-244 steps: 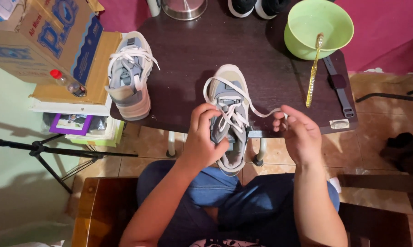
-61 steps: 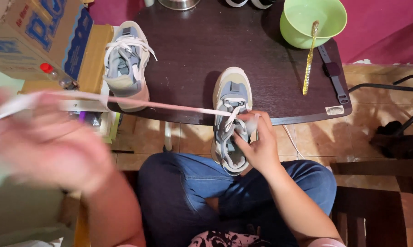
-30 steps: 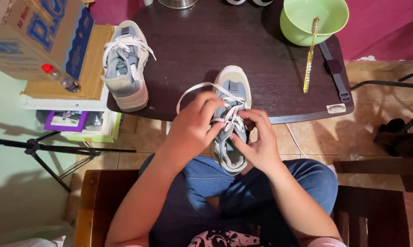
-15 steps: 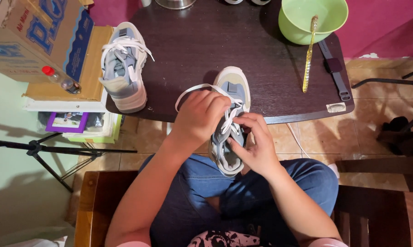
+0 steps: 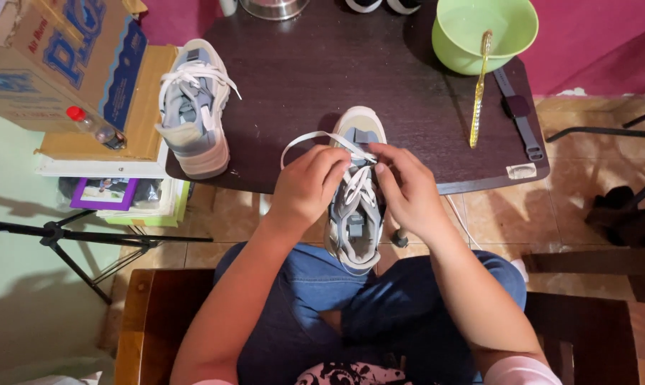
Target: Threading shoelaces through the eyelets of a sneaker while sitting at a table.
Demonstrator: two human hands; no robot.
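Cardboard box (image 5: 65,57) with blue print sits at ten o'clock, a small red-capped bottle (image 5: 90,127) lying against it. Just right of it, a laced grey-and-white mesh sneaker (image 5: 193,107) rests at the left edge of the dark round wooden counter (image 5: 301,78), set aside out of the way.

The second grey-and-white sneaker (image 5: 354,207) lies at the counter's six o'clock edge, heel overhanging toward the blue-jeaned lap (image 5: 365,306), which brings its eyelets within reach. The left hand (image 5: 305,189) has its fingers pinched on the white flat shoelace (image 5: 315,139), which arcs in a loop toward eleven o'clock from the tongue. The right hand (image 5: 404,189) grips the shoe's upper and the lace near the tongue, steadying it.

At one o'clock a lime-green plastic bowl (image 5: 486,32) holds a yellow toothbrush (image 5: 478,89); a dark wristwatch (image 5: 519,114) lies just beside it.

Compared with half a second ago, the left hand has shifted slightly down and the loop stands wider; two seconds ago that hand was drawn far out toward nine o'clock, pulling the lace taut.
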